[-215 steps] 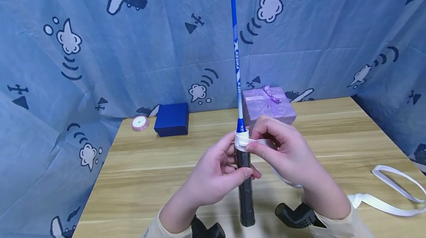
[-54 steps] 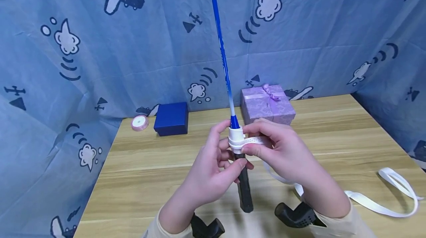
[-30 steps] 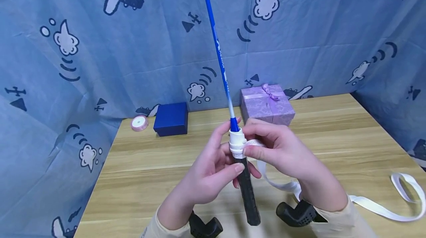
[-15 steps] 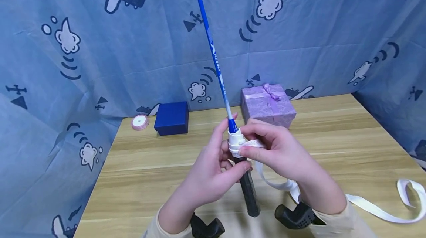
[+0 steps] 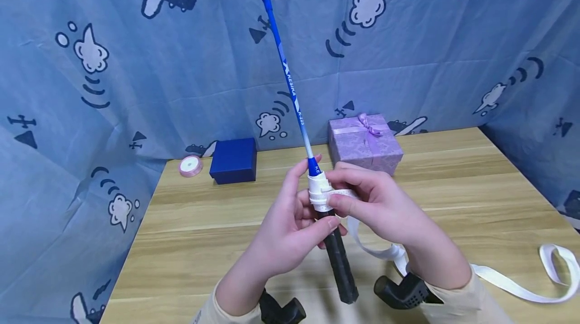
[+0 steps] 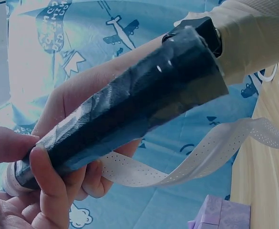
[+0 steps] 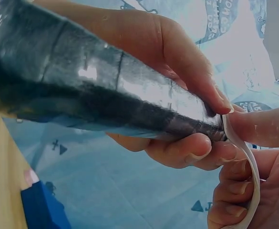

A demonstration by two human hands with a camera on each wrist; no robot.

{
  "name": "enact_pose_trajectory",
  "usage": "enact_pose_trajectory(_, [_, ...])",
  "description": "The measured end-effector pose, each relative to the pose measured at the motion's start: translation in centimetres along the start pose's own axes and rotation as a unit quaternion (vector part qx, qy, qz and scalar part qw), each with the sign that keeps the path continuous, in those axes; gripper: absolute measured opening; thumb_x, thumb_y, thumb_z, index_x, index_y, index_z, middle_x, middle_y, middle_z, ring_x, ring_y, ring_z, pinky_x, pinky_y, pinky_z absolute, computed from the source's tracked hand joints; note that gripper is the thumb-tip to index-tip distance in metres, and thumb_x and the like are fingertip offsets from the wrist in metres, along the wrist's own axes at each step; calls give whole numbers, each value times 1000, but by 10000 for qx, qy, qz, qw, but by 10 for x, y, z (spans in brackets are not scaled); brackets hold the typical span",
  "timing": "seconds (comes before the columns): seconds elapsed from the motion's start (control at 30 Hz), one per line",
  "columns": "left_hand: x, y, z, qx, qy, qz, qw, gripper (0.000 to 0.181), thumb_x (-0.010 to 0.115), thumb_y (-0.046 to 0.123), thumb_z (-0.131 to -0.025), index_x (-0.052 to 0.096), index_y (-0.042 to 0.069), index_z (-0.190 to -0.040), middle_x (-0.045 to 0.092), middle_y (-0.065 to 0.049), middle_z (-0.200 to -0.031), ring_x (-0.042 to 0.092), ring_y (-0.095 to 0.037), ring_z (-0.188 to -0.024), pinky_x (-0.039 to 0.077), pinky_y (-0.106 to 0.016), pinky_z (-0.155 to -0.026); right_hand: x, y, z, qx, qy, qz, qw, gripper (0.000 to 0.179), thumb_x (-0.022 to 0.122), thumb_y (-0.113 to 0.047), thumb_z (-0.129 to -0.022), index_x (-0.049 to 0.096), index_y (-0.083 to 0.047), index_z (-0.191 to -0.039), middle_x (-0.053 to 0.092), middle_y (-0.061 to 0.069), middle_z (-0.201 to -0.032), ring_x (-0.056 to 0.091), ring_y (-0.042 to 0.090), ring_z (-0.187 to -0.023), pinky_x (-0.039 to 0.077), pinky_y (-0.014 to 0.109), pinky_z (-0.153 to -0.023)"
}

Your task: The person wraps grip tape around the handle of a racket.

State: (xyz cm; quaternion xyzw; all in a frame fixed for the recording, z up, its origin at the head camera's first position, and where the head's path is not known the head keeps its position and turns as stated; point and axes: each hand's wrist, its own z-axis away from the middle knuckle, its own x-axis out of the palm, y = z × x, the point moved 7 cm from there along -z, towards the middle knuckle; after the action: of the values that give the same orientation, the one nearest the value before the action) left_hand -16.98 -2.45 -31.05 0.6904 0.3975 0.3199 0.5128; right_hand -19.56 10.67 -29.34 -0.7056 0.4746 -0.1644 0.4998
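Observation:
A blue badminton racket leans up and slightly left, its black handle pointing down toward me. White perforated grip tape is wound round the top of the handle, just below the blue cone. My left hand holds the handle at the wrapped part, thumb in front and fingers behind. My right hand pinches the tape close to the handle, its thumb against the wrap. From there the loose tape hangs in a curve, as the left wrist view shows. The lower handle is bare black.
The free tape length runs under the right wrist and curls on the wooden table at right. A purple gift box, a dark blue box and a pink ribbon roll stand along the back, before a patterned curtain.
The racket has tilted left and rotated about its shaft; its head, edge-on a second ago, now shows its strings. The wrap covers more handle than at first. The tape's curl has shifted.

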Motion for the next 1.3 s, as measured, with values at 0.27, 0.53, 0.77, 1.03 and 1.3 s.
enact_pose_trajectory(0.27, [1, 3, 0, 448, -340, 71, 9984, 84, 60, -9, -96, 18, 24, -160, 67, -35, -107, 76, -36, -85, 55, -24, -54, 6, 4, -3, -93, -253, -317, 9991, 23, 60, 4, -100, 65, 7, -122, 63, 4, -101, 63, 15, -86, 56, 25, -74])
enact_pose_trajectory(0.53, [-3, 4, 1, 432, -33, -265, 9987, 89, 65, -6, -94, 16, 23, -163, 69, -31, -112, 72, -17, -84, 56, -24, -61, 4, -1, -3, -383, 86, 10, 9992, 17, 64, 6, -97, 67, -1, -113, 57, 5, -96, 56, 16, -82, 50, 25, -69])
enact_pose_trajectory(0.77, [-8, 5, 1, 185, 712, -1326, 9884, 89, 79, 4, -89, 29, 24, -160, 76, -11, -113, 71, -10, -79, 61, -30, -63, 0, -3, -1, -10, 841, 624, 9945, 20, 68, 7, -94, 69, -2, -112, 61, 2, -98, 58, 14, -80, 51, 22, -66])
enact_pose_trajectory(1.03, [-9, 7, 2, 129, 583, -1075, 9924, 88, 76, 0, -90, 27, 18, -161, 75, -15, -115, 71, -10, -75, 59, -25, -61, -2, -4, 0, -281, 824, 714, 9936, 24, 68, 10, -92, 69, 1, -115, 60, 2, -96, 54, 13, -78, 47, 24, -62])
enact_pose_trajectory(1.3, [-9, 7, 4, 146, 594, -1408, 9881, 87, 71, -2, -93, 23, 19, -163, 74, -11, -120, 72, -11, -81, 60, -25, -67, 0, -5, -1, -32, 966, 1293, 9869, 27, 73, 7, -90, 71, -4, -115, 61, 1, -96, 56, 12, -75, 49, 21, -60])
